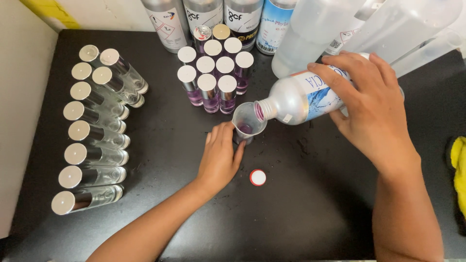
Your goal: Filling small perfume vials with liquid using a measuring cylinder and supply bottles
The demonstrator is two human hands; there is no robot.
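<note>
My left hand [220,156] grips the base of a small clear measuring cup [248,121] that stands on the black table [310,208] and holds a little purple liquid. My right hand [369,109] holds a silver plastic bottle [296,99] with a blue and white label, tipped almost flat with its open neck at the cup's rim. A small red and white cap [257,178] lies on the table just right of my left wrist.
Several capped glass vials of purple liquid [213,77] stand behind the cup. Several clear vials with silver caps [94,140] lie in a row at the left. Large bottles [233,19] line the back edge. A yellow cloth [458,165] sits at the right edge.
</note>
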